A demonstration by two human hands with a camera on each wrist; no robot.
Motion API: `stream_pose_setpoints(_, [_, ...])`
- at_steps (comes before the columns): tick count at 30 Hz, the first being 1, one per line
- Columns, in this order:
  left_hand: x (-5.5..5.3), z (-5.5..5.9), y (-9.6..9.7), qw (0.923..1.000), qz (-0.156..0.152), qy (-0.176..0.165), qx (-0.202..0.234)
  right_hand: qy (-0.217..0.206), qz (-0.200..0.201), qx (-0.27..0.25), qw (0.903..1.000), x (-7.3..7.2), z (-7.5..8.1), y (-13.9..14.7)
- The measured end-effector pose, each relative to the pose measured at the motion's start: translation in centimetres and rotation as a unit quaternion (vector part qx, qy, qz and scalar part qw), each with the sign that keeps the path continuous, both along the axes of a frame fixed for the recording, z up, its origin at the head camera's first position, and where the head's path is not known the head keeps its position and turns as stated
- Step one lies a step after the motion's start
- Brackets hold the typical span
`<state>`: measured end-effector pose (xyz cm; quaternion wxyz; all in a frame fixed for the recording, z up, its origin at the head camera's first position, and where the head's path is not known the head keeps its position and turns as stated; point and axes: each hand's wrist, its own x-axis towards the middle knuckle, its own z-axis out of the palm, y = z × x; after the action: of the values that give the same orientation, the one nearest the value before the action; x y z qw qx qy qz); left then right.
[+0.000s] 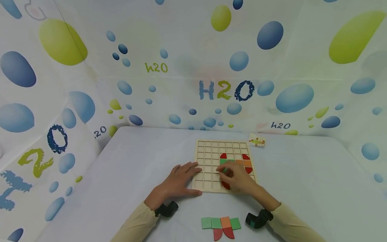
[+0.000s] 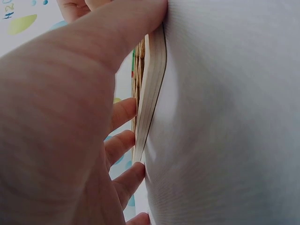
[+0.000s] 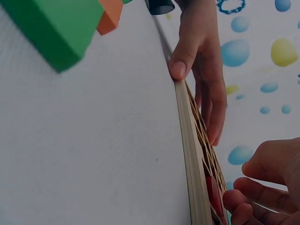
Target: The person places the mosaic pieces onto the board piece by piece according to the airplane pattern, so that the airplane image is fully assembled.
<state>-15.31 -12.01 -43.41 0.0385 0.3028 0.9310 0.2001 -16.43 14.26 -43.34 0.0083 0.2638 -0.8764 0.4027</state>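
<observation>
A square wooden grid board (image 1: 208,168) lies on the table with red, green and orange tiles in some of its cells. My left hand (image 1: 179,181) rests at its front left corner, fingers spread over the left edge and thumb along the front edge. In the left wrist view the fingertips (image 2: 125,108) touch the board's side (image 2: 153,75). My right hand (image 1: 237,176) is over the board's right half, thumb and forefinger close together above the cells near a green tile (image 1: 223,161). I cannot tell whether a tile is between them. A red tile (image 3: 213,194) shows beside those fingers in the right wrist view.
Nearer me on the white table lie several loose tiles: green squares (image 1: 206,223), an orange square (image 1: 225,222) and red rounded pieces (image 1: 217,234). A small pattern card (image 1: 257,140) lies by the board's far right corner. A printed curtain (image 1: 181,77) hangs behind the table.
</observation>
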Motion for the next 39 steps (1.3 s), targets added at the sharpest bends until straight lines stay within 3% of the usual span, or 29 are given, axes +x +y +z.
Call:
stream_pose_setpoints(13, [0.0,-0.15,-0.06,1.0,-0.001,0.0,0.003,0.005,0.052,0.02,0.9985,0.6,0.49,-0.19])
stream_pose_setpoints(21, [0.01,-0.22,-0.11,1.0,-0.004,0.002,0.006,0.006,0.123,-0.009,0.9924,0.54,0.63,-0.28])
stream_pose_setpoints(27, [-0.06,-0.37,-0.12,1.0,-0.003,0.005,0.007,0.007,0.193,-0.021,0.981,0.51,0.47,-0.22])
stream_pose_setpoints(34, [-0.09,-0.44,-0.15,0.9999,-0.007,0.012,0.009,-0.004,0.297,-0.004,0.9549,0.62,0.3,-0.47])
stream_pose_setpoints(39, [-0.1,-0.51,-0.21,0.9998,-0.006,0.016,0.005,-0.031,0.332,0.007,0.9426,0.99,0.37,-0.71])
